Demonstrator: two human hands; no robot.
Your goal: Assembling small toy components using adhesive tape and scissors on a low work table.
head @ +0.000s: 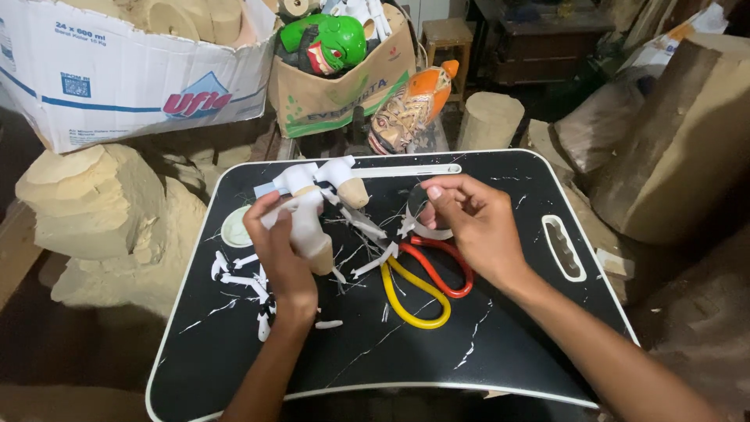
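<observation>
Left hand (285, 250) wrapped tight round the white wooden toy (312, 207) above the black tray (500, 344) – right hand (476, 223) fingers pinching a white tape strip (426, 227) – best pulled flat, pressed down slowly

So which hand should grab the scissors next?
Probably the right hand: it hovers just above the red and yellow scissors, holding only a white strip. The left hand is gripping the white-wrapped wooden figure.

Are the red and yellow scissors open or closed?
Cannot tell. The scissors lie flat on the black tray, but the right hand hides their blades.
</observation>
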